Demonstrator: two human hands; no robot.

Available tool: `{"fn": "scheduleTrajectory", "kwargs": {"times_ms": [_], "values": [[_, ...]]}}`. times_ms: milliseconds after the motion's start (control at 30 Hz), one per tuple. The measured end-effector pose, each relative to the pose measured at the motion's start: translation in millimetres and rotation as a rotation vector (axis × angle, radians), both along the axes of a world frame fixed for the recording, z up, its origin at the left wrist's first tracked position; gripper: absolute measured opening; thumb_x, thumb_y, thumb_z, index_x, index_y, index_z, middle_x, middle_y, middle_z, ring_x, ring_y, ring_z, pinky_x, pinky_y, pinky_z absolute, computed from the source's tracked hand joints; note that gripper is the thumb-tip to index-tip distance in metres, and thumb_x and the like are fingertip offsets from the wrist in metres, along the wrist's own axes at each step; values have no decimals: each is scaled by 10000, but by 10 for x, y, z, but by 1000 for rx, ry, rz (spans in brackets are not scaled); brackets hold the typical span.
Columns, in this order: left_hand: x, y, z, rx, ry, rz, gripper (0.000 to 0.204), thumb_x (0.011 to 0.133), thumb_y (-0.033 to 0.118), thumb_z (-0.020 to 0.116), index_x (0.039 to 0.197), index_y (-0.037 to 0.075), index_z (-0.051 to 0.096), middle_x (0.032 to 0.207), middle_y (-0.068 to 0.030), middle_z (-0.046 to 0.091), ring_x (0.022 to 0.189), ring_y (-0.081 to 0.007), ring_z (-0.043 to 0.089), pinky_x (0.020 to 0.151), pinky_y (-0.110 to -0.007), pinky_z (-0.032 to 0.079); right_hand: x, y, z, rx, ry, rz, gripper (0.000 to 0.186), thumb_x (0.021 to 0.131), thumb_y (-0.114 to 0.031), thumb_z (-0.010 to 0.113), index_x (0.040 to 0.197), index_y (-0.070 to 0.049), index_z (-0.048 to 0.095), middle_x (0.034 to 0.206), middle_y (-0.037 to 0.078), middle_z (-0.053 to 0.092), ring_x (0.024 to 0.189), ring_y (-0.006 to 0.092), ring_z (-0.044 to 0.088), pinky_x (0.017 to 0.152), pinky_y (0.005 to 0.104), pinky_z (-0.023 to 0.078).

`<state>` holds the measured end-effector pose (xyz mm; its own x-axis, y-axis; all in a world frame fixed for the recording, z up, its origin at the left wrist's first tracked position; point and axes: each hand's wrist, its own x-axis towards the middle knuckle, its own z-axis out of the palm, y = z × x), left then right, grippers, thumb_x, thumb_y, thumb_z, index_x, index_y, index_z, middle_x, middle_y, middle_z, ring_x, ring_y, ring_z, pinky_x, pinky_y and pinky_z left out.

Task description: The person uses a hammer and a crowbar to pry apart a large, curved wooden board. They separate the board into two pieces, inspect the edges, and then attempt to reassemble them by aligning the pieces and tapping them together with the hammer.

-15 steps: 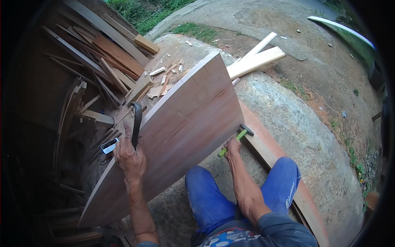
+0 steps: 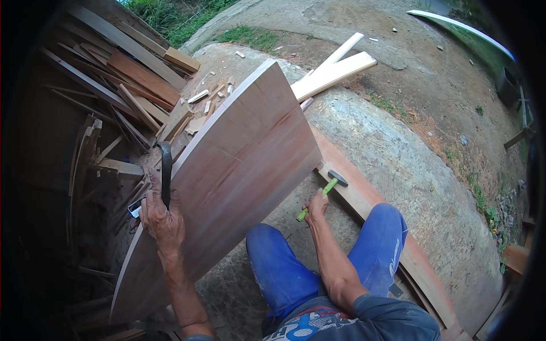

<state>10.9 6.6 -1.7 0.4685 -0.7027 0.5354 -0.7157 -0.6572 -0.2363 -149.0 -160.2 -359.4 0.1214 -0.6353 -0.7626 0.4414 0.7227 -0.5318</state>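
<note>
My left hand (image 2: pixel 162 221) grips a black curved metal bar (image 2: pixel 166 173) at the upper edge of a large reddish-brown wooden panel (image 2: pixel 244 165) standing on edge before me. A small white-and-black object (image 2: pixel 135 208) sits just left of those fingers; whether I hold it too is unclear. My right hand (image 2: pixel 316 204) is closed on the green handle of a hammer (image 2: pixel 331 184), whose dark head is near the panel's lower right corner, over a long pale-pink board (image 2: pixel 355 190) that runs beside my right knee.
Loose planks (image 2: pixel 136 74) lean in a pile at the left, with scattered offcuts (image 2: pixel 199 96) beside them. Pale boards (image 2: pixel 335 74) lie beyond the panel on concrete (image 2: pixel 398 153). A long white strip (image 2: pixel 460 31) and a dark container (image 2: pixel 506 85) are at the upper right.
The scene has shifted left and slightly up in view. The hammer has moved a little away from the panel's corner. Both hands keep their holds.
</note>
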Motion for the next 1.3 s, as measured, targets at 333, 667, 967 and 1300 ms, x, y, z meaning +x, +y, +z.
{"fn": "scheduleTrajectory", "kwargs": {"times_ms": [333, 667, 967, 1300], "values": [[88, -50, -16, 5, -3, 19, 612, 1002, 466, 469, 1499, 119, 391, 951, -149, 557, 890, -336, 521, 808, -440, 387, 176, -382, -9, 10, -36, 135, 312, 1034, -360, 438, 931, -69, 395, 614, 39, 400, 420, 155, 395, 371, 325, 394], [-46, -81, -6, 8, 31, -20, 615, 994, 479, 480, 1483, 112, 419, 937, -129, 556, 863, -314, 524, 780, -424, 389, 297, -338, 61, 98, -38, 63, 277, 1036, -336, 434, 946, -77, 396, 616, 45, 410, 415, 165, 425, 354, 329, 418], [-44, -132, -12, -54, -1, -46, 603, 991, 475, 484, 1501, 163, 409, 964, -120, 583, 865, -301, 532, 783, -409, 398, -473, 48, -173, -74, 201, 185, 263, 1025, -343, 458, 962, -94, 396, 623, 29, 400, 418, 151, 410, 360, 331, 413], [-63, -111, 10, -63, -5, -3, 586, 998, 440, 493, 1485, 121, 420, 1016, -101, 619, 933, -293, 563, 829, -421, 410, -813, 65, -34, 22, -111, 244, 232, 1028, -372, 428, 1162, -183, 447, 709, 29, 435, 474, 131, 397, 414, 311, 381]]}}
